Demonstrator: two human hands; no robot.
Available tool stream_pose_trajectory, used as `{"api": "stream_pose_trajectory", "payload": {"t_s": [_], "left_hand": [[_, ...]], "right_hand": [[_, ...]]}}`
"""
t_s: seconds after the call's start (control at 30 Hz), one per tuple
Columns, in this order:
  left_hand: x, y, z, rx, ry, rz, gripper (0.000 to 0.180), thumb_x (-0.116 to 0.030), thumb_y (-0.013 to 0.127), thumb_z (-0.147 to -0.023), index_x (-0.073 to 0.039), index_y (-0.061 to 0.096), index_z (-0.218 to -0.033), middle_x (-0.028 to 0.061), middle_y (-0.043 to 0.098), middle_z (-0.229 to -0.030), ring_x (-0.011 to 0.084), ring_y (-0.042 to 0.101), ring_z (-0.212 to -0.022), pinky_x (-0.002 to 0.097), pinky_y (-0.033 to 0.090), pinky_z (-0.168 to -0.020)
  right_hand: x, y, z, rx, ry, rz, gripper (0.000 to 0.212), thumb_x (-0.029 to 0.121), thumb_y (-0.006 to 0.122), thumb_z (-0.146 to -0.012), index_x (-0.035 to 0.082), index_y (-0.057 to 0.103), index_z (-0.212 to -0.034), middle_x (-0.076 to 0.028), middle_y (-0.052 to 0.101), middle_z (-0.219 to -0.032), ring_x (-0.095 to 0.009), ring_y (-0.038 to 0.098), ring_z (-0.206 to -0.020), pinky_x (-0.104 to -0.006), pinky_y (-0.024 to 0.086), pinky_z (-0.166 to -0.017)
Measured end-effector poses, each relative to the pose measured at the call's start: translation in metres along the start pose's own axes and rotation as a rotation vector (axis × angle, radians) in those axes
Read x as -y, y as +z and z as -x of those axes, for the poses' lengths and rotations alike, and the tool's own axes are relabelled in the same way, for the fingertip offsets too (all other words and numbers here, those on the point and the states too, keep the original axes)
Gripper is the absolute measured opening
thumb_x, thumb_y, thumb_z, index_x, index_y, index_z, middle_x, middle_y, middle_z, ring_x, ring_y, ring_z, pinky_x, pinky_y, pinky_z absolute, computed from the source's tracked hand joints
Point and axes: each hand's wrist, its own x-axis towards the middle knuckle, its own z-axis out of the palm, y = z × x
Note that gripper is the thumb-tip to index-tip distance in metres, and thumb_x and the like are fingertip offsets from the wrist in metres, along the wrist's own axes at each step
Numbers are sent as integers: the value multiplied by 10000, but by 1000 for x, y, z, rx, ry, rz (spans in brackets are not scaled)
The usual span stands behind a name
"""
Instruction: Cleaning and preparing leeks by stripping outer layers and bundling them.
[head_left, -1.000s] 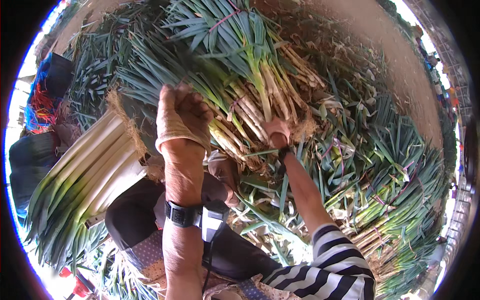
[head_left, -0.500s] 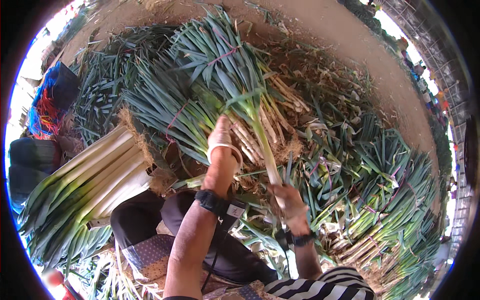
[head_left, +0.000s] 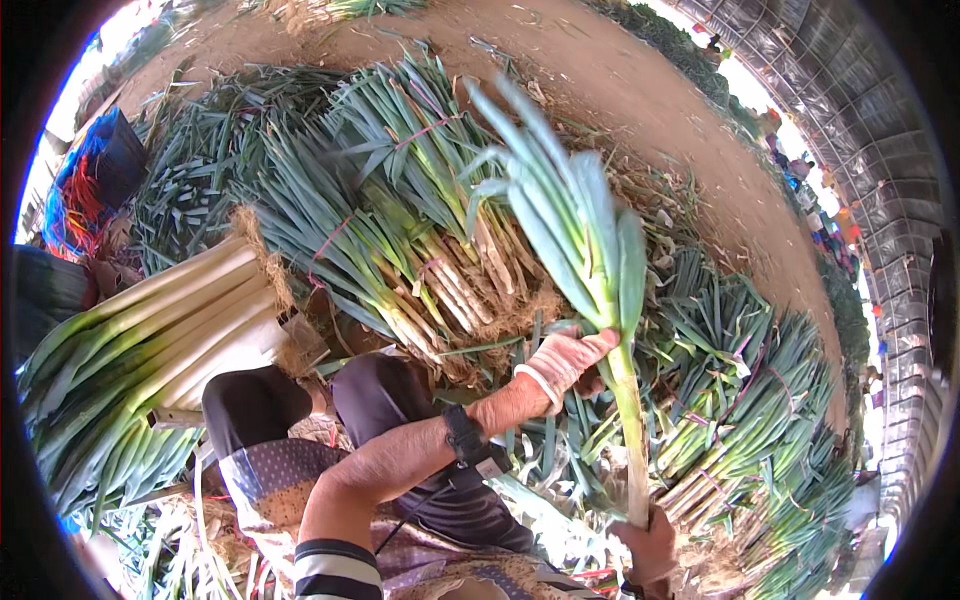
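Note:
A single leek [head_left: 627, 410] stands nearly upright in front of me, its blue-green leaves fanned out and blurred at the top. My left hand [head_left: 572, 362], with a white band round it, is closed on the stalk just below the leaves. Lower down, my right hand [head_left: 652, 543] grips the white end; the root tip is hidden there. Beyond my knees lie tied bundles of leeks [head_left: 450, 280] with roots toward me. To the left, trimmed leeks [head_left: 190, 315] rest side by side, white shafts and roots pointing up and right.
More leek bundles [head_left: 760, 440] are heaped on the right. Loose leaves [head_left: 545, 455] litter the ground below my hands. At the far left is a blue bag [head_left: 85, 185] with red strings. Bare brown earth [head_left: 650, 110] stretches behind the pile.
My left hand has left the bundles and moved right onto the leek's stalk. My right hand has drawn the leek nearer and to the right, lifting its leaves off the pile.

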Motion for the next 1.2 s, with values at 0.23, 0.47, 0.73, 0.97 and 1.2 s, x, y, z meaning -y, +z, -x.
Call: {"api": "stream_pose_trajectory", "payload": {"t_s": [0.23, 0.47, 0.73, 0.97, 1.2], "left_hand": [[-21, -12, -5, 7, 318, -117, 274, -266, 740, -768, -46, 596, -844, 35, 611, -666, 109, 551, -465, 233, 450, -392], [-55, -60, -20, -281, 427, 54, 222, -227, 720, -794, -31, 616, -803, 33, 605, -643, 117, 500, -425, 271, 388, -402], [-7, -81, -20, 131, 306, -1212, 388, -357, 510, -905, -32, 624, -727, 117, 587, -567, 225, 601, -513, 342, 475, -478], [-50, -111, -33, -377, 546, -246, 558, -562, 581, -821, -24, 598, -969, 68, 623, -704, 247, 600, -600, 311, 490, -555], [-54, -71, -18, -86, 531, 14, 672, -562, 607, -796, 19, 498, -1114, 159, 633, -851, 273, 646, -761, 371, 539, -699]], "right_hand": [[28, 94, -55, -26, -54, -121, 423, 303, 780, -664, 20, 607, -926, -134, 643, -769, -206, 592, -655, -335, 468, -625], [75, 151, -88, 57, -252, -429, 311, 209, 781, -683, 9, 608, -847, -32, 565, -691, -107, 474, -636, -258, 427, -614], [111, 145, -123, 124, -263, -454, 352, 265, 755, -660, 12, 616, -860, -45, 606, -752, -111, 516, -681, -252, 437, -647], [77, 121, -131, 102, -352, -246, 508, 339, 742, -664, 41, 605, -1052, -93, 659, -807, -171, 605, -729, -287, 505, -683], [24, 124, -76, 282, -208, -383, 431, 144, 813, -620, 3, 625, -981, -61, 647, -778, -108, 578, -695, -236, 470, -658]]}}
